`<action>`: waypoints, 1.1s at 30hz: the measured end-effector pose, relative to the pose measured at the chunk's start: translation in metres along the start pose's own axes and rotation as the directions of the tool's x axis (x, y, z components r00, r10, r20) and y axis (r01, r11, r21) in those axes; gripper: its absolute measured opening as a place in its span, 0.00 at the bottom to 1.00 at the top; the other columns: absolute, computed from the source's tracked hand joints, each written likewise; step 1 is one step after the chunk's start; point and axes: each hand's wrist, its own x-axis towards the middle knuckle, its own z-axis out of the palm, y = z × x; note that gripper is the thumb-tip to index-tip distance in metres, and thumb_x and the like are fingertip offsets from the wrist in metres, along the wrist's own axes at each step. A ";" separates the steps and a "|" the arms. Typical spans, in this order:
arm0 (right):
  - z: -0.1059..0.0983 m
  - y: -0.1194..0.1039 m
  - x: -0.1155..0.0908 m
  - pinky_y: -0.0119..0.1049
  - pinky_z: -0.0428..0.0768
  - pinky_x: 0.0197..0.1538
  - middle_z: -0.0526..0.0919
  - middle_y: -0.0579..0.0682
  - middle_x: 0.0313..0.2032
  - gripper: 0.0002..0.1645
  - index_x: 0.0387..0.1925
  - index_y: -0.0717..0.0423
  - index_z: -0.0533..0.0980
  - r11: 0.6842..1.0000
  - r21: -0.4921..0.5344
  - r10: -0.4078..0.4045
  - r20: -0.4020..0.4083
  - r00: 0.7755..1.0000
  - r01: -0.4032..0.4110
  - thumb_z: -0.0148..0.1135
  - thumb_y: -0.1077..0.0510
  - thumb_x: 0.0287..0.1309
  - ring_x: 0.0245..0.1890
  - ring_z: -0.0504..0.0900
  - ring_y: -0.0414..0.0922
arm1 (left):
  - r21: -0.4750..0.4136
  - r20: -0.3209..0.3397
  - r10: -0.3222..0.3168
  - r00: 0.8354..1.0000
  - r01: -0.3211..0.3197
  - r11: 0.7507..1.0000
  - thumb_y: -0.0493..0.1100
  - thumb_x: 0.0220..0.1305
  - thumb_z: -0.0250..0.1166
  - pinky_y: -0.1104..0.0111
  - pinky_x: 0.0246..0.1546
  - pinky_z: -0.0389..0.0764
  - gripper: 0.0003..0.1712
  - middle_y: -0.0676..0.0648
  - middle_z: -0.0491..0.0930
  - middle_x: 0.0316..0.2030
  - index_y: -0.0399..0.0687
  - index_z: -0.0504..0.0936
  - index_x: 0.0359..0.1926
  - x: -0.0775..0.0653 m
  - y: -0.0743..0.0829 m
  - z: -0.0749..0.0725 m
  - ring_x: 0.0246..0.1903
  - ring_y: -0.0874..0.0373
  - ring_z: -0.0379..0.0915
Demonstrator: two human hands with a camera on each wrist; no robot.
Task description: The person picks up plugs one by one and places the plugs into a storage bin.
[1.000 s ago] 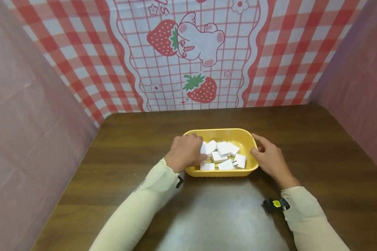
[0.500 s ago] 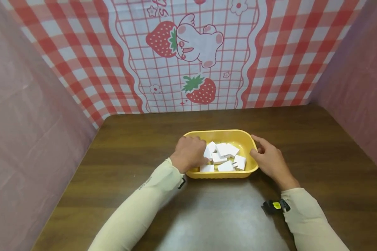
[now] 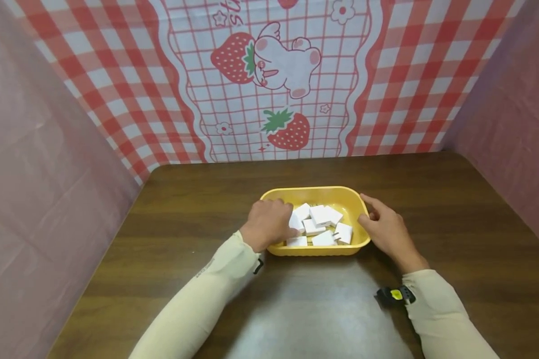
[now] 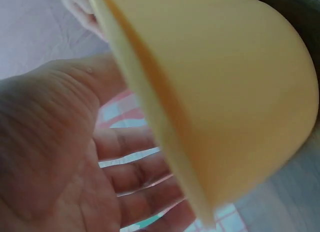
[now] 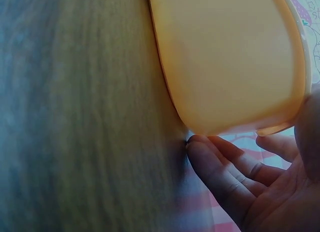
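A yellow plastic basket (image 3: 316,251) sits on the table, with several white plug-in chargers (image 3: 321,215) piled inside. Metal prongs show on one charger (image 3: 343,233) near the right end. My left hand (image 3: 269,222) reaches over the left rim, its thumb beside the chargers. In the left wrist view, the thumb and spread fingers (image 4: 137,170) pass behind the basket's rim, which hides their tips and anything between them. At the other end my right hand (image 3: 386,227) grips the rim, thumb on top and fingers (image 5: 220,172) against the outside wall.
The dark wooden table (image 3: 197,199) extends around the basket on all sides. A red-and-white strawberry-print cloth (image 3: 287,75) hangs behind it, and plain pinkish cloths (image 3: 49,174) hang at both sides.
The left hand has shifted slightly among the chargers at the left end, and a charger beside its thumb shows a little differently. The right hand stays at the basket's right rim.
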 end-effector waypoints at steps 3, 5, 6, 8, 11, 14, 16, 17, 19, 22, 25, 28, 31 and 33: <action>-0.002 0.001 -0.001 0.39 0.74 0.37 0.75 0.60 0.43 0.36 0.75 0.54 0.61 1.000 -0.002 0.007 -0.003 1.000 -0.007 0.53 0.53 0.68 0.39 0.73 0.53 | -0.025 -0.076 0.002 0.997 -0.004 1.000 0.68 0.62 0.64 0.60 0.27 0.77 0.29 0.50 0.79 0.34 0.48 0.83 0.43 -0.007 -0.005 0.000 0.30 0.56 0.74; -0.002 0.003 -0.001 0.39 0.74 0.37 0.76 0.60 0.43 0.36 0.75 0.54 0.61 1.000 -0.007 0.008 -0.006 1.000 -0.008 0.53 0.53 0.68 0.39 0.73 0.53 | -0.049 -0.158 -0.004 0.987 -0.004 0.999 0.67 0.64 0.63 0.61 0.28 0.78 0.28 0.50 0.80 0.36 0.49 0.84 0.46 -0.012 -0.013 0.001 0.31 0.57 0.74; -0.003 0.003 -0.001 0.39 0.74 0.37 0.75 0.60 0.44 0.36 0.75 0.55 0.61 1.000 -0.007 0.008 -0.008 1.000 -0.008 0.53 0.53 0.68 0.39 0.73 0.53 | -0.055 -0.203 -0.009 0.979 -0.002 0.998 0.66 0.65 0.62 0.61 0.28 0.78 0.27 0.50 0.80 0.36 0.49 0.84 0.47 -0.015 -0.017 0.002 0.31 0.57 0.75; -0.004 0.004 -0.002 0.39 0.75 0.37 0.75 0.61 0.44 0.36 0.75 0.55 0.60 1.000 -0.008 0.014 -0.010 1.000 -0.014 0.53 0.52 0.68 0.39 0.73 0.53 | -0.058 -0.297 -0.017 0.955 0.000 0.998 0.63 0.67 0.62 0.61 0.27 0.79 0.25 0.49 0.81 0.37 0.49 0.85 0.48 -0.020 -0.026 0.006 0.31 0.57 0.77; -0.006 0.006 -0.002 0.39 0.75 0.37 0.75 0.61 0.45 0.37 0.75 0.55 0.60 1.000 -0.009 0.027 -0.013 1.000 -0.027 0.52 0.52 0.68 0.40 0.73 0.54 | -0.072 -0.393 -0.035 0.919 0.007 0.997 0.60 0.66 0.63 0.61 0.24 0.78 0.23 0.48 0.81 0.35 0.47 0.85 0.47 -0.026 -0.039 0.014 0.30 0.55 0.78; -0.008 0.006 -0.002 0.39 0.76 0.39 0.75 0.62 0.48 0.37 0.76 0.53 0.59 0.999 -0.011 0.042 -0.006 0.999 -0.042 0.51 0.50 0.70 0.41 0.72 0.54 | -0.107 -0.434 -0.071 0.898 0.027 0.994 0.57 0.65 0.64 0.59 0.23 0.78 0.21 0.47 0.82 0.35 0.47 0.85 0.47 -0.031 -0.052 0.023 0.28 0.53 0.79; -0.008 0.006 -0.002 0.40 0.75 0.39 0.75 0.61 0.47 0.37 0.76 0.53 0.58 0.999 -0.011 0.046 -0.002 0.999 -0.046 0.50 0.47 0.72 0.41 0.72 0.54 | -0.142 -0.424 -0.112 0.899 0.057 0.988 0.56 0.66 0.63 0.57 0.23 0.79 0.20 0.47 0.83 0.37 0.47 0.84 0.49 -0.034 -0.060 0.028 0.28 0.51 0.80; -0.008 0.006 -0.002 0.40 0.75 0.38 0.75 0.61 0.46 0.36 0.76 0.53 0.59 0.999 -0.015 0.044 -0.005 0.999 -0.044 0.49 0.45 0.72 0.40 0.72 0.54 | -0.160 -0.410 -0.135 0.902 0.075 0.984 0.55 0.66 0.63 0.55 0.24 0.79 0.20 0.47 0.83 0.38 0.47 0.84 0.50 -0.034 -0.064 0.031 0.28 0.50 0.81; -0.008 0.007 -0.002 0.40 0.74 0.38 0.75 0.60 0.43 0.36 0.75 0.53 0.60 0.999 -0.024 0.044 -0.013 0.999 -0.045 0.48 0.42 0.73 0.39 0.72 0.53 | -0.188 -0.360 -0.184 0.914 0.122 0.974 0.55 0.67 0.62 0.53 0.26 0.80 0.21 0.46 0.84 0.41 0.47 0.83 0.52 -0.036 -0.072 0.035 0.31 0.48 0.82; -0.006 0.009 0.000 0.44 0.74 0.38 0.75 0.60 0.42 0.37 0.74 0.54 0.63 0.999 -0.026 0.034 -0.029 0.999 -0.034 0.46 0.38 0.74 0.38 0.72 0.54 | -0.217 -0.283 -0.240 0.929 0.182 0.959 0.56 0.68 0.61 0.49 0.31 0.80 0.22 0.45 0.84 0.46 0.47 0.82 0.54 -0.038 -0.082 0.040 0.37 0.44 0.83; -0.008 0.011 0.003 0.55 0.77 0.47 0.77 0.63 0.51 0.37 0.71 0.55 0.66 1.000 -0.013 0.015 -0.044 0.999 -0.016 0.43 0.36 0.74 0.45 0.74 0.58 | -0.240 -0.234 -0.262 0.936 0.205 0.949 0.56 0.68 0.61 0.47 0.34 0.80 0.23 0.43 0.84 0.47 0.46 0.81 0.53 -0.039 -0.089 0.046 0.40 0.43 0.82; -0.013 0.016 0.006 0.60 0.75 0.52 0.78 0.63 0.55 0.37 0.69 0.56 0.69 1.000 0.003 -0.002 -0.048 0.999 0.002 0.41 0.35 0.74 0.48 0.76 0.58 | -0.249 -0.233 -0.259 0.937 0.200 0.948 0.57 0.68 0.60 0.48 0.34 0.80 0.23 0.44 0.84 0.45 0.46 0.82 0.51 -0.035 -0.094 0.050 0.39 0.44 0.82; -0.024 0.023 0.012 0.60 0.75 0.50 0.81 0.62 0.51 0.36 0.68 0.57 0.70 0.999 -0.027 -0.023 -0.043 0.999 0.022 0.40 0.37 0.75 0.47 0.79 0.58 | -0.228 -0.269 -0.238 0.933 0.178 0.957 0.58 0.68 0.59 0.49 0.32 0.80 0.23 0.44 0.83 0.42 0.44 0.83 0.49 -0.028 -0.101 0.052 0.36 0.45 0.82; -0.034 0.028 0.017 0.62 0.74 0.50 0.81 0.63 0.51 0.36 0.69 0.57 0.69 0.996 -0.084 -0.039 -0.032 0.999 0.036 0.40 0.37 0.75 0.49 0.80 0.60 | -0.200 -0.294 -0.224 0.929 0.170 0.965 0.59 0.68 0.58 0.50 0.32 0.80 0.25 0.43 0.83 0.42 0.43 0.83 0.50 -0.022 -0.105 0.051 0.35 0.44 0.82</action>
